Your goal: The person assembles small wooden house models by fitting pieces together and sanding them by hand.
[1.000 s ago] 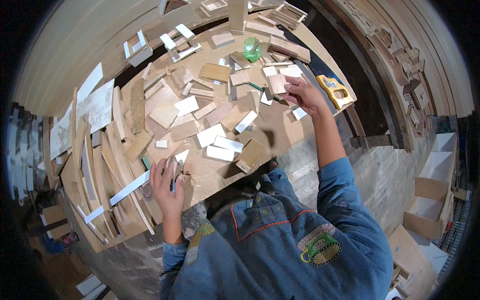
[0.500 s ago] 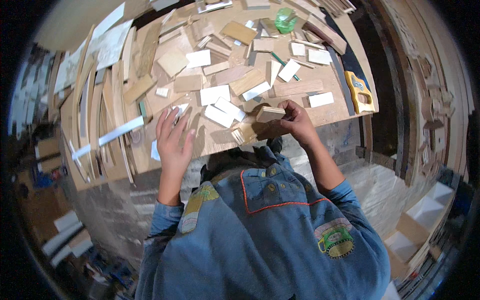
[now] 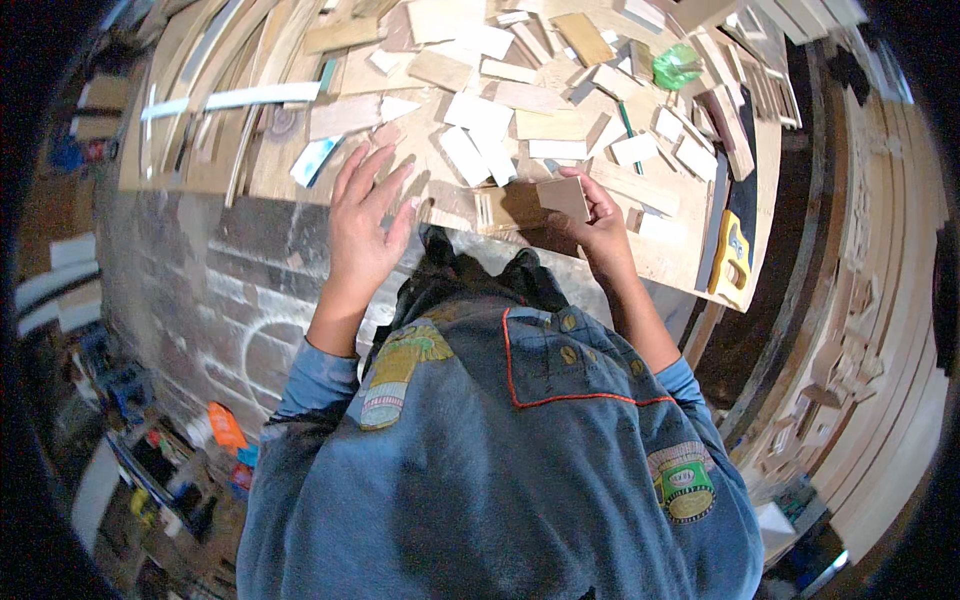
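Observation:
Between the thumb and fingers of my right hand (image 3: 602,228) is a small wooden block (image 3: 564,198), held up just over the table's near edge. My left hand (image 3: 371,215) is raised at that same edge, its fingers spread and holding nothing. Close to its fingertips lie a pinkish wood scrap (image 3: 388,133) and a small white pointed piece (image 3: 399,107). A few thin wooden slips (image 3: 484,212) rest at the edge between my hands. White rectangular pieces (image 3: 463,156) lie flat beyond them.
Wood offcuts cover the wooden table (image 3: 270,165). A handsaw with a yellow handle (image 3: 733,262) lies along the right edge. Farther back sit a crumpled green plastic bag (image 3: 677,66) and a green pencil (image 3: 626,120). Long strips, crossed by a white strip (image 3: 232,99), fill the left side.
The whole view has swung, so the table appears higher and tilted. In my right hand the wooden block has turned to show a broader face. My left hand stays open.

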Available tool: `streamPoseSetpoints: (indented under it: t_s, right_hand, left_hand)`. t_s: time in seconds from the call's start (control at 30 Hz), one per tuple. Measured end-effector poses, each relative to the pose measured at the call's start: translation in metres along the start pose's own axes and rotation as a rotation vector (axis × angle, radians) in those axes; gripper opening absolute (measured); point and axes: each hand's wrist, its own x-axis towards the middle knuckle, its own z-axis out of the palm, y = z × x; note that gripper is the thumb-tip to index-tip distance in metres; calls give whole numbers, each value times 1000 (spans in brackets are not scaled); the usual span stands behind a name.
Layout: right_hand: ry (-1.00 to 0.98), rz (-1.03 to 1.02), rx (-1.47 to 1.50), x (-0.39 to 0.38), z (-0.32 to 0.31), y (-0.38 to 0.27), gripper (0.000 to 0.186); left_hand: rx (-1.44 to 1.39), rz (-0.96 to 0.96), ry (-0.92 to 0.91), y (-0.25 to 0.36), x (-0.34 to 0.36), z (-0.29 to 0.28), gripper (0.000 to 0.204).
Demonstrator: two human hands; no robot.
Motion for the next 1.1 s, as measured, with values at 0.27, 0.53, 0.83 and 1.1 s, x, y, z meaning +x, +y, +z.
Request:
streamPoseSetpoints:
  t_s: [0.27, 0.53, 0.83, 1.1]
  right_hand:
    - [138, -314, -819, 9, 15, -15, 53]
    - [-113, -506, -947, 15, 10, -23, 62]
    - [-285, -263, -1020, 21, 1, -40, 65]
    - [-343, -326, -1027, 27, -1, -41, 63]
  left_hand:
    - [68, -142, 107, 0, -49, 2, 37]
    - [67, -269, 176, 0, -87, 10, 34]
    - [73, -294, 243, -3, -99, 19, 33]
    - [59, -340, 251, -3, -101, 21, 36]
